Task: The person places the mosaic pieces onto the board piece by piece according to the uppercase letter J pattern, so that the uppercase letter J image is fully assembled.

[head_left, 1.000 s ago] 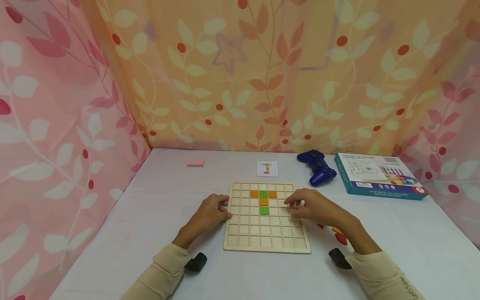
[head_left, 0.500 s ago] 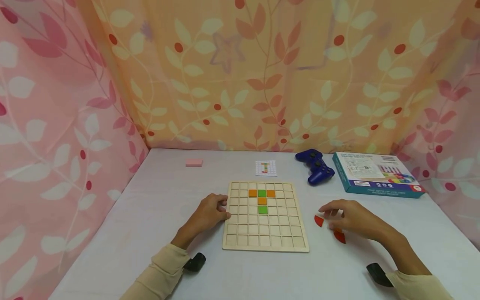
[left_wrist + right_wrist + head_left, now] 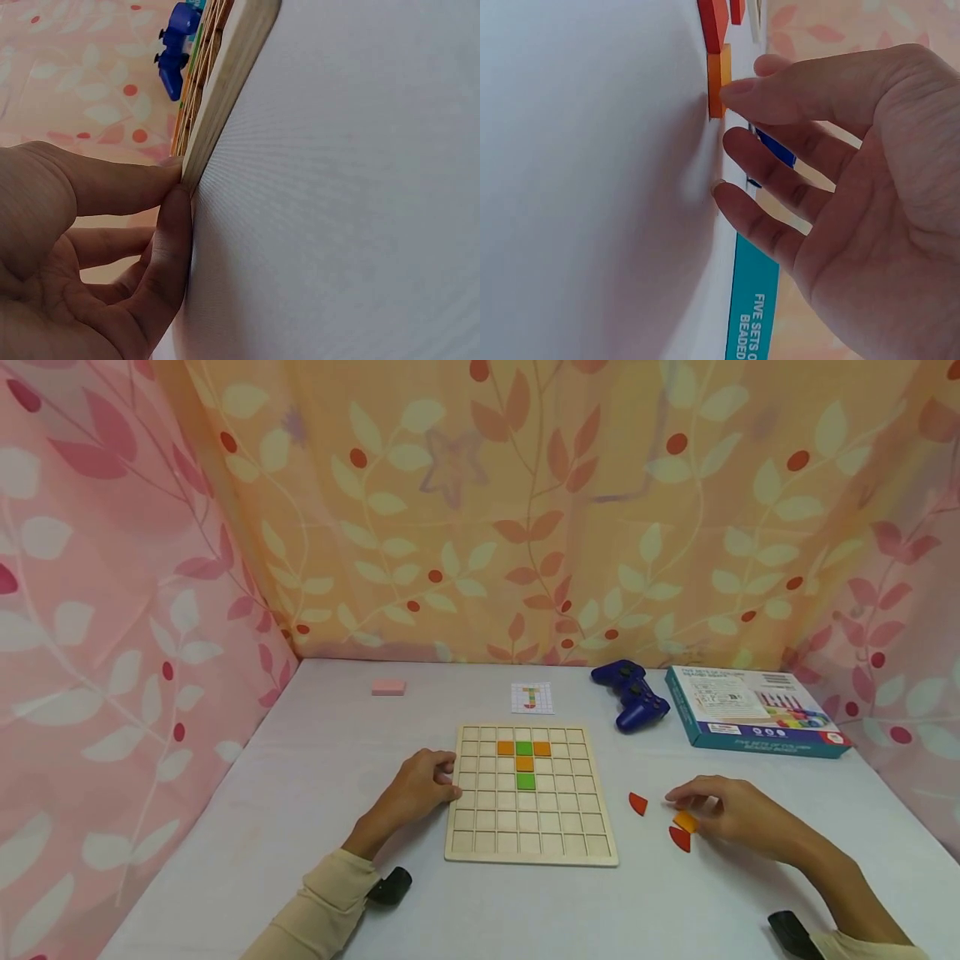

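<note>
"What is at centre frame?"

"A pale wooden grid board (image 3: 528, 821) lies flat on a white-covered table (image 3: 300, 827), bearing three orange square tiles (image 3: 524, 763) and two green square tiles (image 3: 527, 782) in a T."

"And at its left edge?"

"A person's left hand (image 3: 411, 789) holds the wood in a narrow grip of thumb and forefinger, presumably to stop the board sliding."

"The right hand (image 3: 738, 818), lower right?"

"Fingers loosely spread, the grip wide and around nothing. The thumb is at a loose orange flat piece (image 3: 686, 822); whether it presses or merely overlaps it, the pictures cannot tell."

"Why are pieces there?"

"Likely for that hand's easy reach. Two red quarter-circle tiles (image 3: 637, 803) lie right of the board: one beside the orange piece, the other nearer the board."

"And toward the back?"

"A small white gridded card (image 3: 531, 697) with a coloured figure lies just beyond the board, probably to be seen past both hands. A pink rectangular block (image 3: 388, 687) at left, a dark blue game controller (image 3: 630, 696) and a teal-and-white box (image 3: 757, 710) at right seem set aside for working room."
</note>
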`<state>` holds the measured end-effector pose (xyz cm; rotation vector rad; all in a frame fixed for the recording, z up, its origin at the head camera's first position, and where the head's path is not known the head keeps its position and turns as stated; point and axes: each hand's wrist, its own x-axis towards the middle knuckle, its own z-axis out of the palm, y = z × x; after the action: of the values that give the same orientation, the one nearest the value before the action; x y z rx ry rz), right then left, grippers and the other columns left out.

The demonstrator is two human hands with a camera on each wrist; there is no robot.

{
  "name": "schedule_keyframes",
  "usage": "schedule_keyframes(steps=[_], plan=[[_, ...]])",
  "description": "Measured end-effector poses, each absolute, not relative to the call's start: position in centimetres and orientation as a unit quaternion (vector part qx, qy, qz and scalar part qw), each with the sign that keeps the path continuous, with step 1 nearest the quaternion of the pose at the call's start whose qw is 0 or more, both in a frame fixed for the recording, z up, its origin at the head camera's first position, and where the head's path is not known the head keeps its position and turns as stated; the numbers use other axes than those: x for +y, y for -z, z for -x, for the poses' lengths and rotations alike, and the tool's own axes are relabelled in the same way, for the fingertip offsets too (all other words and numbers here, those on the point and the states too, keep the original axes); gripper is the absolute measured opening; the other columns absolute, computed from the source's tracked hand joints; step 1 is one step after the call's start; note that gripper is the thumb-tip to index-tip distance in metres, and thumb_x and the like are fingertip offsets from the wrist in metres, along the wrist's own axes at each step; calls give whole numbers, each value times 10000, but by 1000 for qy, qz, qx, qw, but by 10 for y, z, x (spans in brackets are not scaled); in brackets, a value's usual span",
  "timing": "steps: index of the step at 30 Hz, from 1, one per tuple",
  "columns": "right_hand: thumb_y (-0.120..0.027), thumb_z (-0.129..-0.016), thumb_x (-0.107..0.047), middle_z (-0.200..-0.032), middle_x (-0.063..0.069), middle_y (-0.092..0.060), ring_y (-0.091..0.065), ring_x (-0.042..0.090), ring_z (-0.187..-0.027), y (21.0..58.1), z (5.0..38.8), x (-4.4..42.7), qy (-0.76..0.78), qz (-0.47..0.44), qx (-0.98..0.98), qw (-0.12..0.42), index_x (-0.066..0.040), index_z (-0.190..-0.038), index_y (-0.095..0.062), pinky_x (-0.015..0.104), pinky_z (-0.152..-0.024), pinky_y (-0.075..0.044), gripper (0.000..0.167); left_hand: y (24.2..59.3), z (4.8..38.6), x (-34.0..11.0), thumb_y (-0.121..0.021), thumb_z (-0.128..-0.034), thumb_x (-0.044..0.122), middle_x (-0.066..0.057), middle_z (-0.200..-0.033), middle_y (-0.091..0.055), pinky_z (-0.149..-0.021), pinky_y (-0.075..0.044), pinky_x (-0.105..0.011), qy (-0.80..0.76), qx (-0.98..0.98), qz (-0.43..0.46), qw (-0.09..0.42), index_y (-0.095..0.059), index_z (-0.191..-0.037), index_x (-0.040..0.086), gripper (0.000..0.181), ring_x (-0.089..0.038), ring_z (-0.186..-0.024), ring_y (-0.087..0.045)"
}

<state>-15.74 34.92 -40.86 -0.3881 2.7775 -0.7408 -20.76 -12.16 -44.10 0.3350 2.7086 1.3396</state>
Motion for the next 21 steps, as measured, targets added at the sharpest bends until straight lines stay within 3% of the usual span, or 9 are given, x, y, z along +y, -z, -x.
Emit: schedule_keyframes(steps=[3,11,21], plan=[[-752,-852,-73,-1203,1,-748,-637,208,-1056,409,154,353,251,135,951,118,-141,-1251,-765,391,-861,-556,405,441,207,-122,-838,-853,25,-95,-1112,-642,-827,-567,-355,-439,890,-111,51,-626,-1395,-88,593,-176,-969,-664],[-806,-861,-115,-1168,-11,-739,-600,191,-1011,410,152,359,254,113,952,124,-144,-1225,-781,239,-812,-554,365,440,206,-123,-839,-851,29,-102,-1125,-644,-826,-567,-361,-442,889,-110,52,-624,-1397,-89,598,-179,-976,-665],[-820,-872,-185,-1114,-25,-737,-592,190,-984,409,156,355,241,110,957,121,-129,-1192,-795,229,-775,-540,325,441,206,-122,-834,-856,25,-100,-1125,-645,-835,-565,-360,-448,886,-109,54,-625,-1400,-84,593,-175,-972,-662]])
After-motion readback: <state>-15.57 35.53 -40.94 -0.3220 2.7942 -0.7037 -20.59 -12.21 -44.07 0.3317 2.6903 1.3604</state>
